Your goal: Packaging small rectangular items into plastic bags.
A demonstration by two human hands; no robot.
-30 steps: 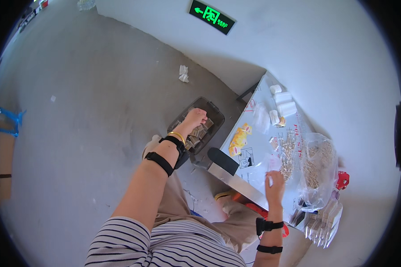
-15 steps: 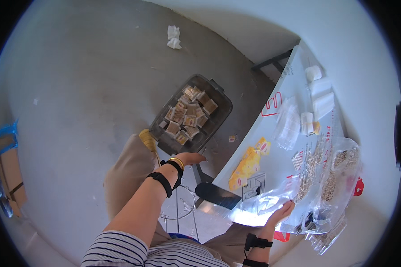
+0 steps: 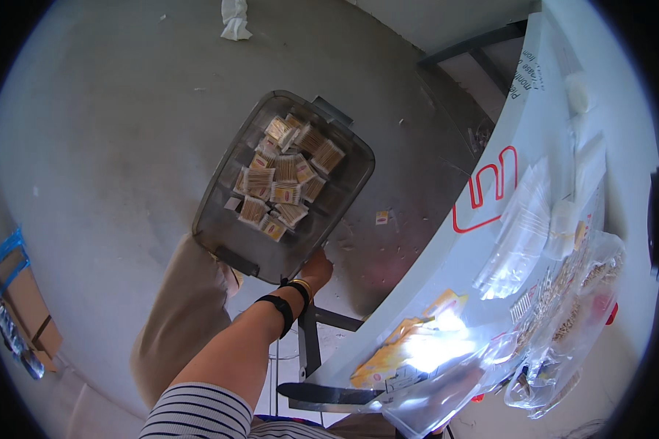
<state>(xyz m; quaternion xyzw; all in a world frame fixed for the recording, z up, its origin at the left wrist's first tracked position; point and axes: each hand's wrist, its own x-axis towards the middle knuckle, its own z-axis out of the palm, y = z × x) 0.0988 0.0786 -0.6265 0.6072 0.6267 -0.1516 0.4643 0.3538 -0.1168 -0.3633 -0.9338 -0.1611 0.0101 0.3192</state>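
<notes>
A grey see-through plastic bin tilts over my left knee, with several clear packs of thin wooden sticks, apparently cotton swabs, heaped inside. At its near right corner my left hand is closed around the rim's outer side; the bin hides some fingers. Low on the right, a clear plastic bag catches bright glare at the table's near end. My right hand is mostly covered by this bag, and its fingers cannot be made out. Yellow printed packets lie beside the bag.
On the white table to the right are flat clear bags and a large bag of loose sticks. A black rounded strip juts from its near corner. On the floor lie a small packet, white tissue and cardboard.
The bin has come up closer and shifted left, and my left hand has gone from beside it to its corner. My right hand has dropped lower, behind the clear bag. My view has turned.
</notes>
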